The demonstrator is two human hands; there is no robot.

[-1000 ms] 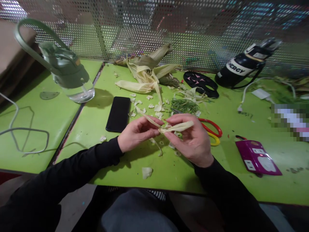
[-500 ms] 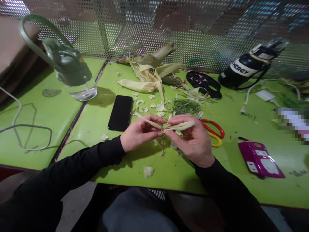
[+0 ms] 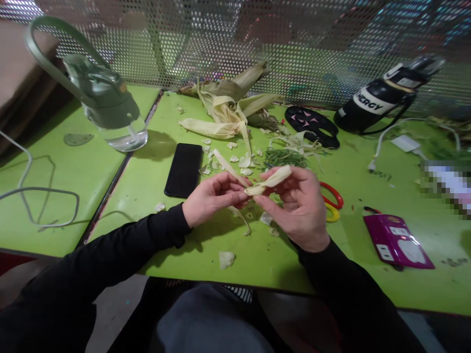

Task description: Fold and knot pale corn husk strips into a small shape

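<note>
My left hand (image 3: pixel 211 198) and my right hand (image 3: pixel 300 208) meet above the green table (image 3: pixel 257 255), both pinching pale corn husk strips (image 3: pixel 270 179). The strips cross at my fingertips. One end points up and left, another sticks out to the right over my right fingers, and a thin strip hangs down below my left hand. Small husk scraps (image 3: pixel 225 259) lie under and around my hands. Red and yellow scissors (image 3: pixel 331 203) lie on the table just behind my right hand.
A black phone (image 3: pixel 184 169) lies left of my hands. Behind it are a pile of corn husks (image 3: pixel 224 110), green shreds (image 3: pixel 285 158) and a black mask-like piece (image 3: pixel 311 125). A clear jug (image 3: pixel 110 110), a dark bottle (image 3: pixel 382 100) and a purple box (image 3: pixel 399 242) flank the area. Perforated mesh backs the table.
My right hand has tilted the husk strip's right end upward and the left end now sticks up and left more steeply. Both hands stay together in about the same place.
</note>
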